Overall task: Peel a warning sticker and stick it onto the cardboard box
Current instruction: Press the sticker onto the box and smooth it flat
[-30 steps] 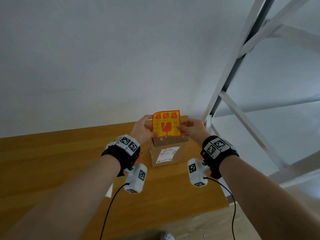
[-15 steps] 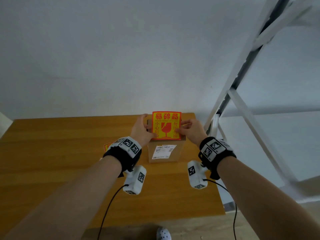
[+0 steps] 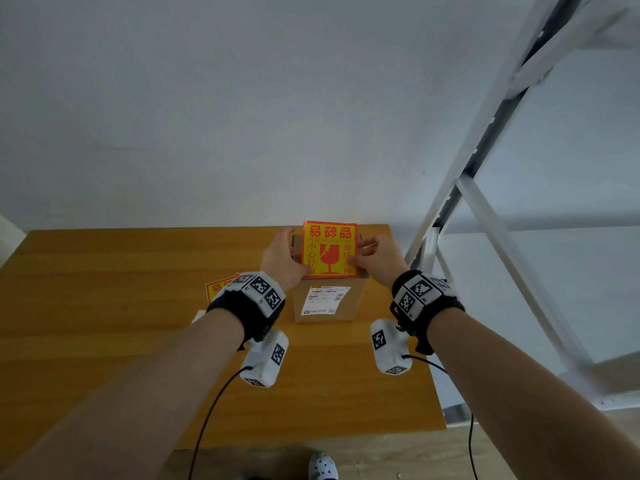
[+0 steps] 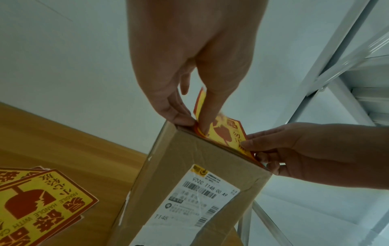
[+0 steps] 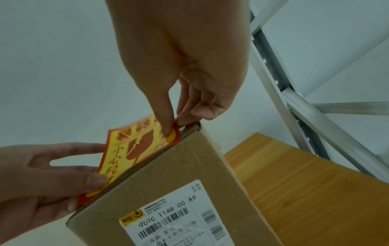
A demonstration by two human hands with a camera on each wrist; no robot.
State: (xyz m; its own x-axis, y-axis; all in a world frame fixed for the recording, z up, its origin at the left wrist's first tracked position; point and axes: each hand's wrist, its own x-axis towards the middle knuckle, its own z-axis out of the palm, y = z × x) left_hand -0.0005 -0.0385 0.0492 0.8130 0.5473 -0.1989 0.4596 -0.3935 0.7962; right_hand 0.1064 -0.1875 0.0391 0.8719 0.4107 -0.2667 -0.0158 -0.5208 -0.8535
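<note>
While both hands, left hand (image 3: 284, 258) and right hand (image 3: 377, 258), pinch the warning sticker (image 3: 329, 250) over the cardboard box (image 3: 327, 303), uneven lowering could crease it.

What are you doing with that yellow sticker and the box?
A person is sticking a warning sticker onto the top of a cardboard box on a wooden table. The left hand and the right hand each pinch one side of it. Its near edge is at the box top; the rest still tilts up. More stickers lie beside the box.
</note>
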